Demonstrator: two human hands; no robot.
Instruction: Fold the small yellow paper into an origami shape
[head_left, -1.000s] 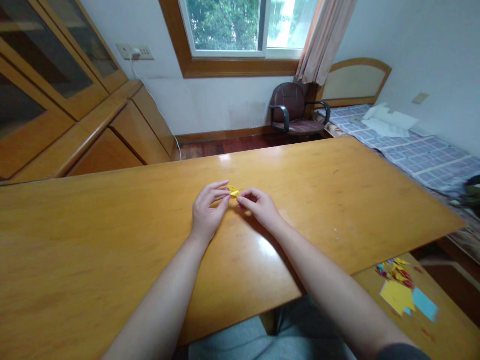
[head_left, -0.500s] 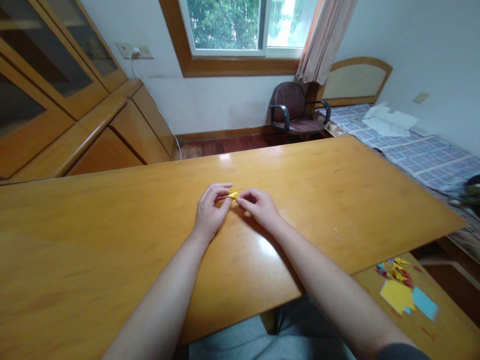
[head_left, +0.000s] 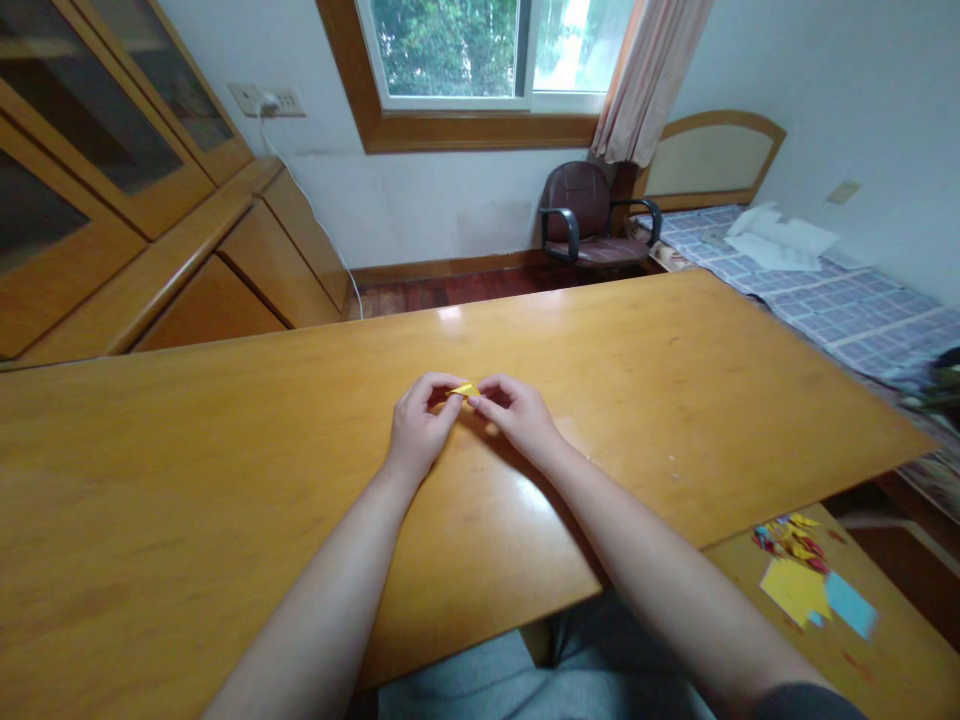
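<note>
Between my two hands is a small piece of folded yellow paper (head_left: 466, 390), held just above the wooden table (head_left: 247, 470). My left hand (head_left: 424, 415) pinches its left side between thumb and fingers. On the other side, my right hand (head_left: 514, 408) has thumb and fingertips closed on the paper's right end. The fingertips partly cover the paper, so its full folded shape is hidden.
A lower surface (head_left: 900, 660) at the right holds yellow paper sheets (head_left: 793, 590), a light blue sheet (head_left: 851, 604) and a pile of small colourful folded pieces (head_left: 795, 540). Beyond the table stand a chair (head_left: 577, 215), a bed (head_left: 862, 310) and a cabinet (head_left: 187, 250).
The left fingers have lowered and drawn in on the paper, which now shows a flatter, pointed shape. The right hand stays at nearly the same spot.
</note>
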